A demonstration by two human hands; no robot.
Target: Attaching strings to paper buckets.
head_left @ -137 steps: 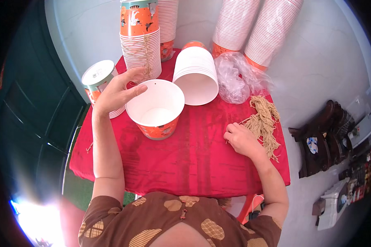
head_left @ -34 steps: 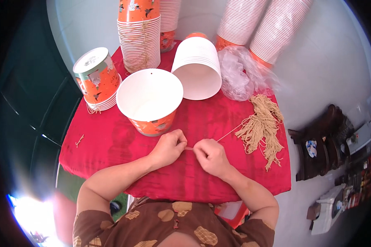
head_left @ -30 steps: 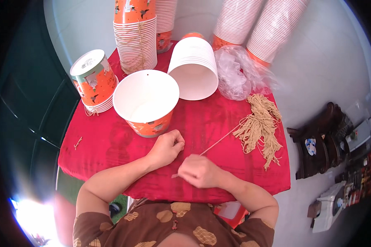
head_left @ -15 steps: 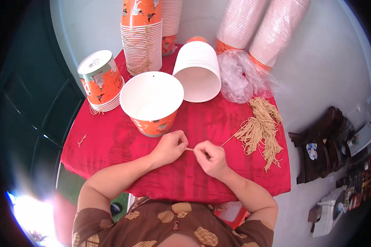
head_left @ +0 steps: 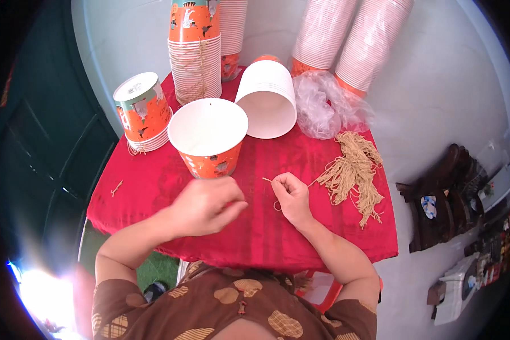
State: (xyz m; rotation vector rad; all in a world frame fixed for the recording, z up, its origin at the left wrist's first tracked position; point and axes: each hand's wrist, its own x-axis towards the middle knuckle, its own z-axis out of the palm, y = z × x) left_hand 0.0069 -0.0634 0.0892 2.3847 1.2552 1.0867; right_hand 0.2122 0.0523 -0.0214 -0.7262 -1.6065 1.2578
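In the head view, my right hand (head_left: 292,199) is closed in a pinch on a strand of tan twine (head_left: 268,179). The strand's short end pokes out past the fingertips, and a small loop hangs beside the thumb. On the other side it runs toward a bundle of loose twine (head_left: 351,170) at the table's right. My left hand (head_left: 209,207) hovers apart from the right, its fingers curled closed, with nothing seen in them. Just beyond it stands an orange paper bucket (head_left: 212,160), upright, its white inside showing and a small hole near the far rim.
Behind lies a white bucket stack (head_left: 266,107) on its side. An upside-down bucket stack (head_left: 141,110) stands left, a tall stack (head_left: 195,65) farther back. Wrapped stacks (head_left: 374,45) and crumpled clear plastic (head_left: 320,107) are at the back right. A red cloth (head_left: 255,238) covers the table.
My left hand has come off the twine and moved left and nearer to me. The right hand still pinches the strand, slightly farther from me, and its short end now points free.
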